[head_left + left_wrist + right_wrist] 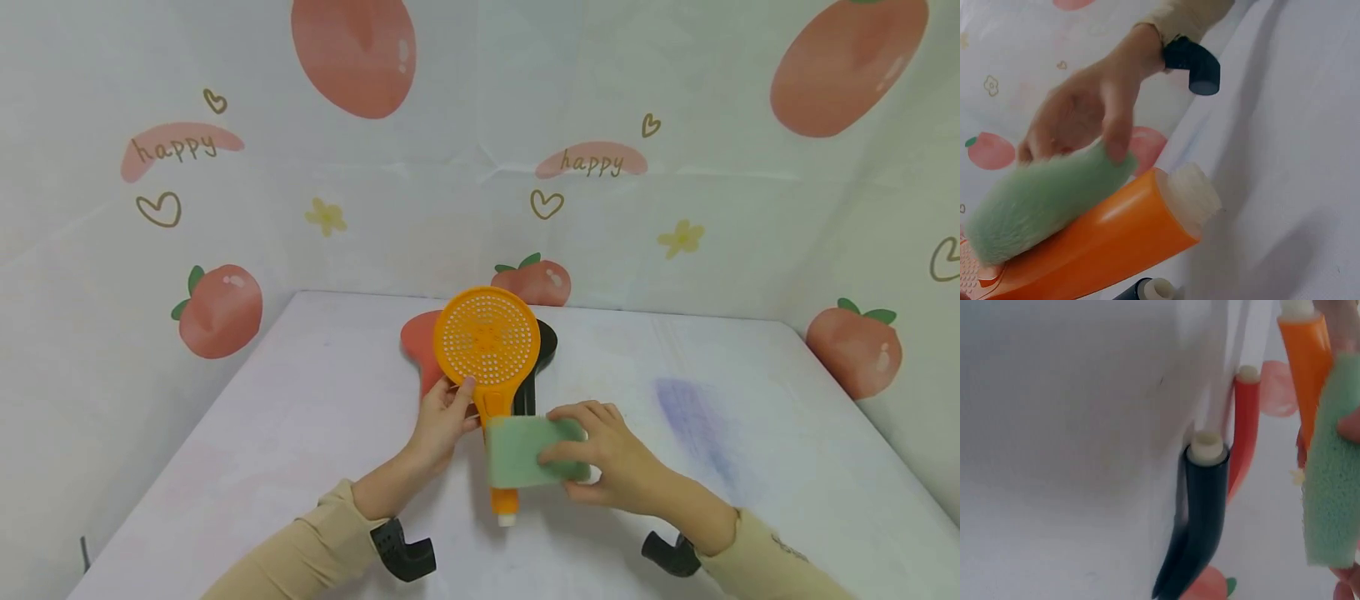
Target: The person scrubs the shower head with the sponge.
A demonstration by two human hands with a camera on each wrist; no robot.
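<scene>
An orange shower head (pixel 487 337) is held up, its round perforated face toward me and its white end (pixel 507 520) pointing down. My left hand (pixel 442 421) grips it at the neck, thumb in front. With the fingers and thumb of my right hand (pixel 615 458) I hold a pale green sponge (pixel 525 454). In the left wrist view, the sponge (pixel 1047 203) lies along the orange handle (pixel 1104 244), and it covers part of that handle in the head view.
Behind the orange one, a red shower head (pixel 420 337) and a black shower head (pixel 550 342) lie on the white table (pixel 322 400). Their pale ends show in the right wrist view. A printed cloth backdrop (pixel 450 192) stands behind the table.
</scene>
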